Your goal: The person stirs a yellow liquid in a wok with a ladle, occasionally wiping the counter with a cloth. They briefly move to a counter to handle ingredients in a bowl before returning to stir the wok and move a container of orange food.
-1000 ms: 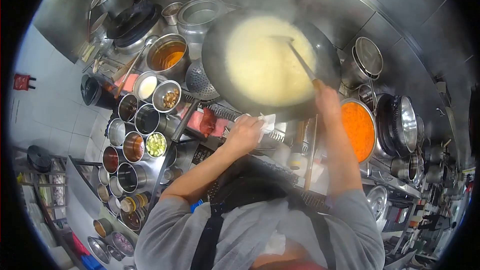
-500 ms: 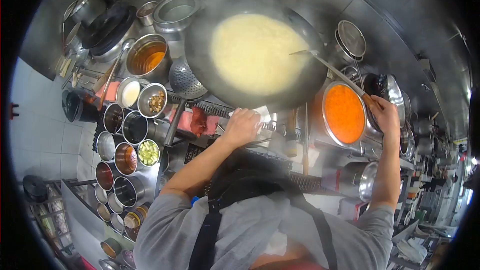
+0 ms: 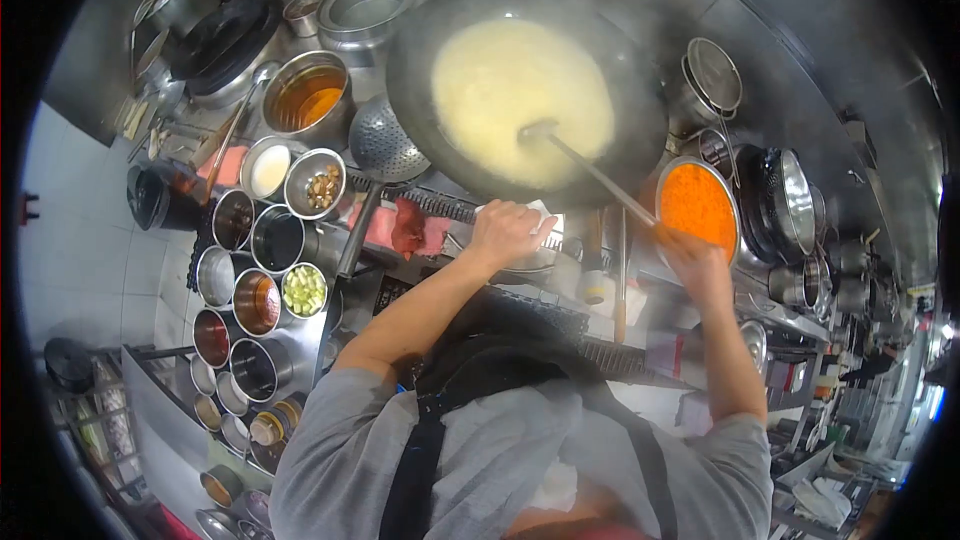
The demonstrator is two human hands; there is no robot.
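A large dark wok (image 3: 640, 155) holds steaming pale yellow liquid (image 3: 510, 80). At its near rim, my left hand (image 3: 507, 233) is closed on a folded white cloth (image 3: 550, 225); whether the fingers also grip the wok is hidden. My right hand (image 3: 697, 262), slightly blurred, wraps round the handle end of a long wok ladle (image 3: 600, 178). The ladle's head dips into the near middle of the liquid. Just beyond my right hand stands a pot of bright orange contents (image 3: 698, 202), partly covered by the hand.
Left of the wok lie a perforated skimmer (image 3: 388, 145) and a pot of amber liquid (image 3: 308, 100). Several metal tins, one with chopped green pieces (image 3: 304, 290), crowd the left side. Strainers (image 3: 713, 75) and stacked pans (image 3: 790, 202) stand at the right.
My right hand has moved left and toward me, in front of the orange pot. The ladle's head has swept from the liquid's right edge to its near middle. My left hand stays at the rim.
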